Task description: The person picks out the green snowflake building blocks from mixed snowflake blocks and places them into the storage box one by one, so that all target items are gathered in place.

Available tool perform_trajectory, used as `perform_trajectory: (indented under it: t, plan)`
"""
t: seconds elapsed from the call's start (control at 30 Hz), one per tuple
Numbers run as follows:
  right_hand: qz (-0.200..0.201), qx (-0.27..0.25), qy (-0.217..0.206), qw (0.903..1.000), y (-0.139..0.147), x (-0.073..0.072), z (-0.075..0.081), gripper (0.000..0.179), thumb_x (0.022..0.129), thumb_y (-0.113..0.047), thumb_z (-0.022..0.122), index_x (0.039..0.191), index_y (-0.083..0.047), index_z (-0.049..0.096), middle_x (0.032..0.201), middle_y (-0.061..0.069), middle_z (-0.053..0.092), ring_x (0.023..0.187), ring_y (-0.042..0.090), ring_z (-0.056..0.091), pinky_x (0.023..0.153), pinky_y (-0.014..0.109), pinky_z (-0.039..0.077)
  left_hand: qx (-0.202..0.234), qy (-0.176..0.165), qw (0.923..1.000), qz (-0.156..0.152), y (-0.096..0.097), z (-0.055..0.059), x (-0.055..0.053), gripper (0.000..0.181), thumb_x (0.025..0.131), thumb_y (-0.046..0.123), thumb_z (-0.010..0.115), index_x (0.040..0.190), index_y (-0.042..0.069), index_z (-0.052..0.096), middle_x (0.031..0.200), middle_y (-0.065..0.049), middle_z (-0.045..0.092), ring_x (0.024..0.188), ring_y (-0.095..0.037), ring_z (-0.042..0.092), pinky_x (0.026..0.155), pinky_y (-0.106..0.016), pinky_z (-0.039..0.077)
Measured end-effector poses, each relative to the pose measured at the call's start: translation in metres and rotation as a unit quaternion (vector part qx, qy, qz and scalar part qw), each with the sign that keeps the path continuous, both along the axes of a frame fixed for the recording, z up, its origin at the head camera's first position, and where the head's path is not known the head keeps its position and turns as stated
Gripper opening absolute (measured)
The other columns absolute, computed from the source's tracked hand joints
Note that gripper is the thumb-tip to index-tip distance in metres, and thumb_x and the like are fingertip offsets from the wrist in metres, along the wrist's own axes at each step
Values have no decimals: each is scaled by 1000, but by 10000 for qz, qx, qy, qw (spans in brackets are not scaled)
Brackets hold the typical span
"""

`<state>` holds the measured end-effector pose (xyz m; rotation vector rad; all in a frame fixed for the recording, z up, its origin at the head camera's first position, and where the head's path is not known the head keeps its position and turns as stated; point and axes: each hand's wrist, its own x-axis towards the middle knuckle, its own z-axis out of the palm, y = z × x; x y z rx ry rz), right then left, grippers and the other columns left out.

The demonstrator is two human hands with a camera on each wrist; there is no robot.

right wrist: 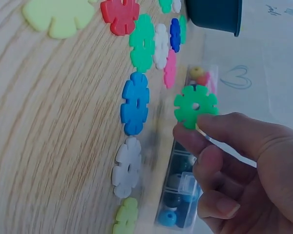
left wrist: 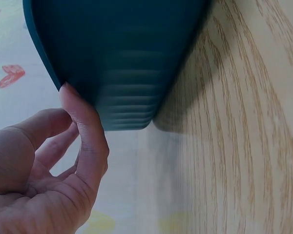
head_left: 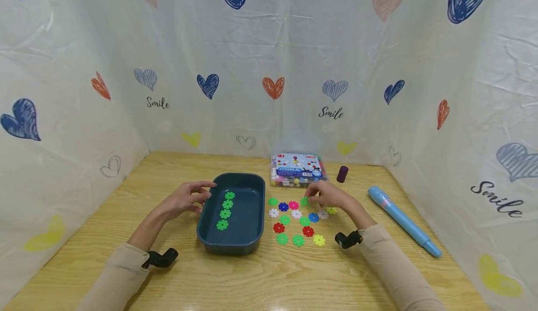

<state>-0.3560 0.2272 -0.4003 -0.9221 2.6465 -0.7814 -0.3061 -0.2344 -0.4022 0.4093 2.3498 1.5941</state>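
Note:
My left hand (head_left: 185, 200) is at the left side of a dark teal tray (head_left: 249, 229); in the left wrist view a fingertip of this hand (left wrist: 63, 170) touches the tray's rim (left wrist: 41, 53). Inside the tray, several green notched discs (head_left: 225, 214) form a column. My right hand (head_left: 329, 194) pinches a green notched disc (right wrist: 195, 106) between thumb and index finger, raised above the table in the right wrist view. Below that hand lie loose discs of the same kind, among them a blue disc (right wrist: 135, 104), a white disc (right wrist: 127, 167) and a red disc (head_left: 308, 231).
Behind the discs stands a clear plastic case (head_left: 296, 168) of beads with a printed cover. Beside it is a dark purple cylinder (head_left: 342, 174). A long light blue tube-shaped object (head_left: 403, 220) lies at the right. A heart-printed curtain (head_left: 294, 59) surrounds the wooden table (head_left: 235, 283).

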Motion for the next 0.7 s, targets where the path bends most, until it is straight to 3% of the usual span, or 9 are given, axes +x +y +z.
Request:
perform_trajectory:
  t: [0.17,0.3,0.5,0.7]
  plan:
    - [-145,-29,-69,9999,-1,-1,3,13,99,-11,57,104,-2,65,93,14,69,55,19,57,52,28,51,-11,-9,10000,33,0,1,0,50,101,19,56,146,3,43,120,-23,50,88,-22,55,68,-34,58]
    - [7,-52,79,10000,-3,0,6,16,99,-10,56,110,-2,66,93,13,70,55,25,59,53,27,50,-4,-30,10000,48,0,0,1,49,101,17,55,146,2,43,119,-22,50,87,-21,55,67,-32,58]
    - [406,-16,460,9981,-7,0,18,23,101,-6,51,117,0,67,99,14,72,53,13,50,52,24,46,2,-28,10000,43,0,-1,1,48,101,16,55,145,2,44,117,-21,50,86,-21,55,66,-31,57]
    - [395,135,771,9962,-20,3,40,24,101,-6,52,116,-6,69,103,12,72,57,13,55,55,24,48,14,-17,10000,45,0,-1,-1,49,101,17,55,146,3,43,117,-21,49,86,-20,55,67,-32,58]
